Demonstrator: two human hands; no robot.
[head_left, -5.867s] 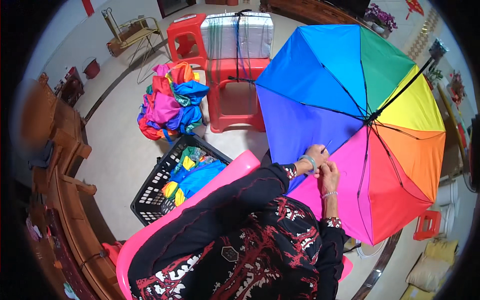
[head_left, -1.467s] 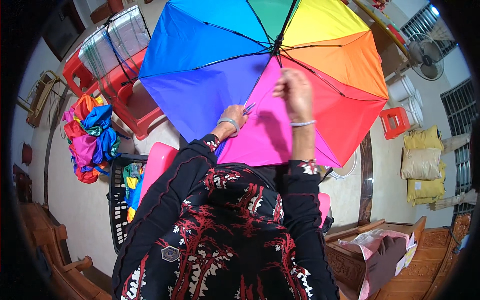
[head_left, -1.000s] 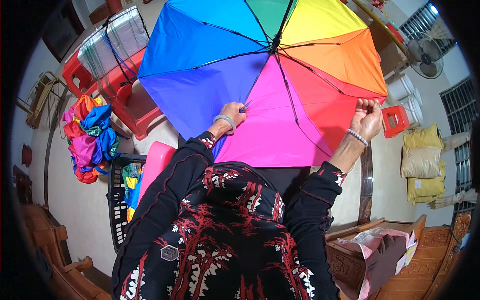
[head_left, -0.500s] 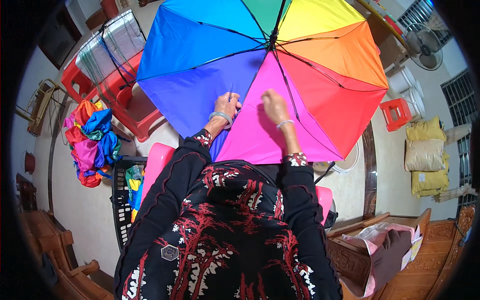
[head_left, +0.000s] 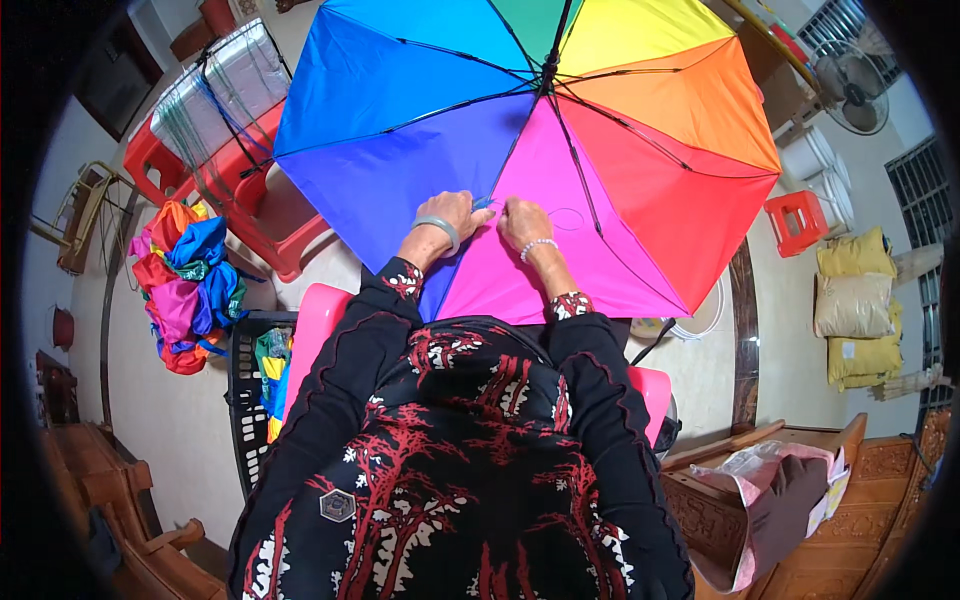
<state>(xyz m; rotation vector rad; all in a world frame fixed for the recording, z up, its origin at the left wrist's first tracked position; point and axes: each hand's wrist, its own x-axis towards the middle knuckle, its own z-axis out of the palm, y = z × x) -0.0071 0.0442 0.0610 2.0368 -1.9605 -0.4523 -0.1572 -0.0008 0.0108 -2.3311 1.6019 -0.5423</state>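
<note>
A rainbow-coloured umbrella [head_left: 640, 150] is spread open before me, its inner side with black ribs facing up. My left hand [head_left: 448, 222] is closed at the seam between the purple and pink panels, gripping the umbrella there; a small blue tuft, perhaps threads, sticks out by its fingertips. Close beside it, my right hand [head_left: 527, 224] is pinched shut over the pink panel. A thin dark thread [head_left: 572, 212] curls in a loop from near the right fingers. Whether a needle is in the pinch is too small to see.
Left stand a red stool [head_left: 265, 215] with a white foam box [head_left: 225, 95], a heap of colourful cloth [head_left: 185, 285] and a black basket [head_left: 245, 400]. Right are a small red stool [head_left: 795, 222], white buckets [head_left: 828, 195], stacked sacks [head_left: 855, 305], a fan [head_left: 850, 90] and carved wooden furniture [head_left: 830, 510].
My right hand, blurred and farther up over the pink panel before, has come down and left to the left hand. The left hand has turned slightly. A thread loop now shows on the pink.
</note>
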